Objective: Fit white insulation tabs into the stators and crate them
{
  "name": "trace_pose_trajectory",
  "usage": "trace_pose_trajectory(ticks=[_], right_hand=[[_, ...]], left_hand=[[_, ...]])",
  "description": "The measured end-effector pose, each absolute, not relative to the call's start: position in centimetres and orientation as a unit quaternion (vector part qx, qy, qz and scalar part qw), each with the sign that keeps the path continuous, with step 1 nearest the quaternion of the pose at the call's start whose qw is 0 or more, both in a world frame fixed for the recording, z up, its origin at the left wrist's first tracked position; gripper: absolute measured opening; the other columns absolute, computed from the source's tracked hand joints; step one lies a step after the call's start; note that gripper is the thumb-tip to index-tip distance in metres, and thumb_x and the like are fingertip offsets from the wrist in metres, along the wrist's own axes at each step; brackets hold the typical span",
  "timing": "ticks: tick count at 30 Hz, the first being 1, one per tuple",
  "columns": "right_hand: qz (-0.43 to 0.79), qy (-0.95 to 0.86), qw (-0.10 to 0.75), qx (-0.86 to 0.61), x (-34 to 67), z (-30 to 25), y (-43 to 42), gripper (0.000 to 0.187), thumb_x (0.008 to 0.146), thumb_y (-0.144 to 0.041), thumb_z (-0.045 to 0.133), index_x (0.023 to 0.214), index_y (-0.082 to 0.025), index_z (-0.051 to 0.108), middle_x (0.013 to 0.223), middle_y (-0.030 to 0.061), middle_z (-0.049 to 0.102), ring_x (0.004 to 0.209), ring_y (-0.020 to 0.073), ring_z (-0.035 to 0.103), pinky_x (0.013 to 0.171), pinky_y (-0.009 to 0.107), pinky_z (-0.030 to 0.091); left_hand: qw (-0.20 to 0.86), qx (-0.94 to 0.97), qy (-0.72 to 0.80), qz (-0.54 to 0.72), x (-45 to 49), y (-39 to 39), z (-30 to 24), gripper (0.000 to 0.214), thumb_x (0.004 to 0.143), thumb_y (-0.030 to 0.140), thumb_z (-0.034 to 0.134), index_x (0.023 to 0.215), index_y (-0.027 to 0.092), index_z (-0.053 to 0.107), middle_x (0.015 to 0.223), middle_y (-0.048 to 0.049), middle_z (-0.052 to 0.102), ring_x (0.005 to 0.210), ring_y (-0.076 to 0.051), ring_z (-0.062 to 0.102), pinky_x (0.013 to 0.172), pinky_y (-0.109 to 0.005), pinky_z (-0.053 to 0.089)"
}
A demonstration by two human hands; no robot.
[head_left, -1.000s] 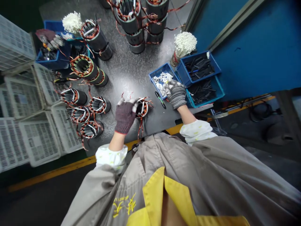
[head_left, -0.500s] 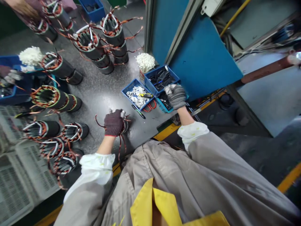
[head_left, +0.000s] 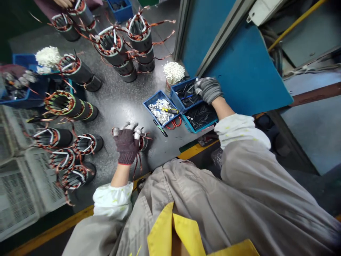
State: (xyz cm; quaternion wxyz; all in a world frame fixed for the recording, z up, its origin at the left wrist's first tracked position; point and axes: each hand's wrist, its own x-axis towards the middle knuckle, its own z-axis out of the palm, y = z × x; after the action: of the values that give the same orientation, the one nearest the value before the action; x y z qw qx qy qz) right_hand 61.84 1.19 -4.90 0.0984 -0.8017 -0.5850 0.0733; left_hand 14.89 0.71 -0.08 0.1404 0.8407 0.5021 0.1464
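Note:
My left hand point(head_left: 126, 141), in a dark knit glove, lies on top of a small wound stator point(head_left: 143, 143) near the table's front edge, fingers curled over its rim; red-brown wire leads hang from it. My right hand point(head_left: 208, 89), in a grey glove, reaches into the far blue bin of black sleeves point(head_left: 186, 93), fingers bent down among the pieces; what they hold, if anything, is hidden. A second blue bin of black sleeves point(head_left: 200, 116) sits just in front of it.
A blue bin of white paper slips point(head_left: 160, 108), red scissors point(head_left: 174, 123) and a green-handled tool point(head_left: 160, 128) lie between my hands. Several wound stators point(head_left: 62, 103) crowd the left and back. White crates point(head_left: 16, 185) stand at left. A blue panel point(head_left: 239, 64) rises behind.
My right hand has moved from the near bin back to the far bin of black sleeves. My left hand's fingers have loosened over the small stator. The view has shifted slightly.

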Motion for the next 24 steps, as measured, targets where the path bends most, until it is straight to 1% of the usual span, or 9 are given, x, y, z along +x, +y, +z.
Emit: trace_pose_trajectory(ticks=[2,4,6,8,11,15,18,21,24], right_hand=[[0.149,-0.528,0.258,-0.795,60.4,-4.8,-0.2,0.023,0.103,-0.032,0.067,0.089,-0.013,0.069,0.101,0.02,0.08,0.102,0.0232,0.075,0.103,0.041,0.055],[0.237,-0.518,0.373,-0.732,57.3,-4.5,-1.7,0.017,0.096,-0.034,0.075,0.092,-0.019,0.068,0.1,0.0134,0.08,0.092,0.0206,0.074,0.095,0.038,0.061],[0.302,-0.539,0.42,-0.664,53.1,-4.0,-3.2,0.019,0.093,-0.037,0.076,0.102,-0.021,0.071,0.108,0.0097,0.081,0.093,0.0224,0.076,0.094,0.042,0.065],[0.347,-0.568,0.425,-0.614,48.9,-3.0,-4.5,0.025,0.095,-0.043,0.074,0.109,-0.023,0.076,0.112,0.0075,0.082,0.099,0.0247,0.078,0.097,0.044,0.067],[0.399,-0.608,0.419,-0.544,44.2,-1.3,-5.8,0.027,0.098,-0.05,0.073,0.109,-0.026,0.08,0.109,0.0065,0.083,0.104,0.0264,0.079,0.103,0.045,0.066],[0.409,-0.65,0.414,-0.488,40.6,0.0,-7.2,0.031,0.102,-0.051,0.071,0.114,-0.025,0.083,0.111,0.0078,0.085,0.105,0.0276,0.08,0.103,0.047,0.066],[0.409,-0.671,0.381,-0.487,38.5,0.2,-8.5,0.031,0.103,-0.048,0.071,0.12,-0.026,0.084,0.111,0.0085,0.085,0.103,0.0274,0.08,0.099,0.046,0.067],[0.394,-0.678,0.339,-0.52,36.8,-0.2,-8.8,0.026,0.103,-0.046,0.072,0.117,-0.03,0.086,0.113,0.0079,0.085,0.108,0.028,0.08,0.102,0.045,0.066],[0.375,-0.65,0.322,-0.577,36.3,-1.6,-7.1,0.023,0.104,-0.042,0.07,0.113,-0.028,0.086,0.114,0.0082,0.085,0.112,0.0293,0.079,0.108,0.047,0.064]], left_hand=[[0.164,0.807,0.519,0.23,14.8,-0.4,1.1,0.041,0.111,0.047,0.045,0.129,0.024,0.075,0.133,-0.0128,0.081,0.138,-0.033,0.07,0.127,-0.058,0.045],[0.225,0.772,0.53,0.269,15.7,-1.3,2.3,0.042,0.112,0.05,0.046,0.123,0.024,0.076,0.124,-0.0109,0.083,0.125,-0.029,0.075,0.116,-0.049,0.055],[0.304,0.753,0.522,0.261,17.2,-2.0,3.3,0.04,0.112,0.053,0.049,0.116,0.025,0.078,0.111,-0.0072,0.084,0.109,-0.025,0.078,0.104,-0.042,0.06],[0.365,0.749,0.501,0.232,18.8,-2.3,4.0,0.039,0.111,0.054,0.053,0.104,0.025,0.077,0.1,-0.0045,0.083,0.098,-0.022,0.077,0.096,-0.038,0.06],[0.403,0.75,0.488,0.191,20.0,-2.4,4.2,0.042,0.108,0.057,0.06,0.086,0.023,0.07,0.085,-0.0029,0.078,0.086,-0.021,0.072,0.086,-0.036,0.058],[0.45,0.732,0.485,0.162,18.8,-3.4,3.8,0.048,0.105,0.061,0.061,0.075,0.023,0.063,0.073,-0.0013,0.071,0.077,-0.02,0.067,0.077,-0.034,0.054],[0.497,0.695,0.484,0.187,16.7,-5.0,3.2,0.047,0.107,0.056,0.056,0.077,0.022,0.067,0.076,-0.0024,0.074,0.076,-0.02,0.068,0.075,-0.034,0.056],[0.495,0.687,0.493,0.201,14.9,-6.1,2.7,0.047,0.109,0.056,0.052,0.085,0.022,0.073,0.083,-0.0039,0.079,0.078,-0.021,0.072,0.078,-0.035,0.059],[0.381,0.725,0.53,0.219,13.6,-5.3,1.9,0.041,0.11,0.052,0.052,0.11,0.023,0.081,0.11,-0.0081,0.085,0.108,-0.026,0.077,0.101,-0.041,0.059]])
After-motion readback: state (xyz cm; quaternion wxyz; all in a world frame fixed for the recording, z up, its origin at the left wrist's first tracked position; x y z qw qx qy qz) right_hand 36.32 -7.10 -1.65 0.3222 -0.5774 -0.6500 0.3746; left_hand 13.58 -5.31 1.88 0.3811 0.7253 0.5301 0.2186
